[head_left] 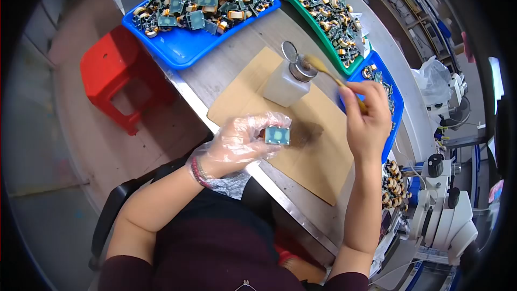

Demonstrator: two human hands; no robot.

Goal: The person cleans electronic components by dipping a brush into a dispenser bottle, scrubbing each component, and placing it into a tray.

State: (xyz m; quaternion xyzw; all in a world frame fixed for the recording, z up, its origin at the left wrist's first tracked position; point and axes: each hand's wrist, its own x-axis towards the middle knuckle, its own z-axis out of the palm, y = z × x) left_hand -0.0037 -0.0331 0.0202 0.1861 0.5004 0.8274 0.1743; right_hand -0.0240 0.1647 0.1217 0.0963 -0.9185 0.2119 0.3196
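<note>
My left hand, in a clear plastic glove, is closed round a small green circuit board, flat face up. My bare right hand grips a brush with a yellowish handle. The brush head is at the metal mouth of a white dispenser bottle, whose round lid stands flipped up. Whether the bristles touch the mouth I cannot tell. Beneath the bottle and board lies a sheet of brown cardboard with a dark damp-looking patch near the left hand.
A blue tray heaped with circuit boards stands at the far left. A green tray and another blue tray hold more parts at the right. A red stool stands beside the table; a microscope is at the right.
</note>
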